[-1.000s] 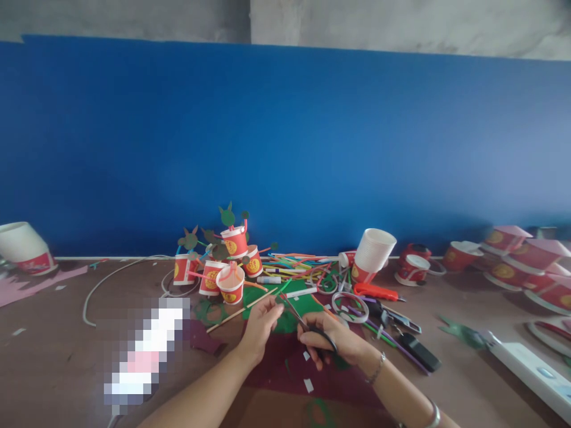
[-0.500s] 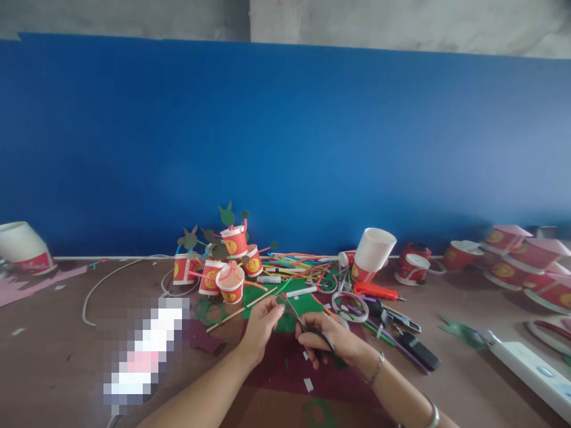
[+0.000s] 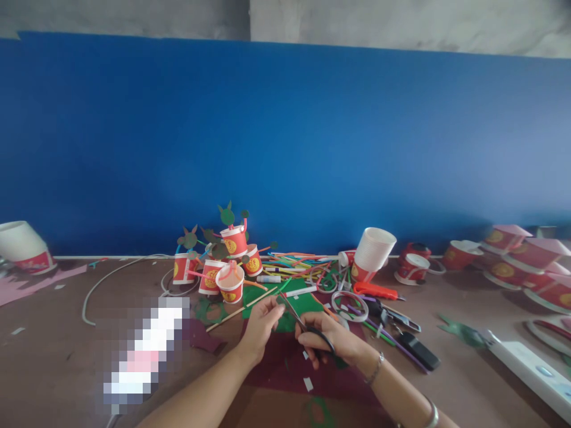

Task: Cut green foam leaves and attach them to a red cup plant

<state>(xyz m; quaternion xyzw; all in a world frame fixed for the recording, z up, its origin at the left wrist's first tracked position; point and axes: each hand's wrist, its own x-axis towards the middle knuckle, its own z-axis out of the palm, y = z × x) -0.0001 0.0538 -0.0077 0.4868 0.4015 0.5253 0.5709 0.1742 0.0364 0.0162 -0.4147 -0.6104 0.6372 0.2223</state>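
Scissors (image 3: 305,326) sit gripped in the right hand (image 3: 342,340), above the maroon sheet (image 3: 279,375) on the desk (image 3: 450,389), blades angled at the left hand's (image 3: 262,326) fingertips! That left hand is pinched closed, on what I can't tell, with green paper (image 3: 308,305) just beyond.

A blue partition panel (image 3: 285,142) is running behind a brown tabletop (image 3: 49,368), a grey concrete wall (image 3: 401,24) is showing above the panel, and pale light is brightening its right side.
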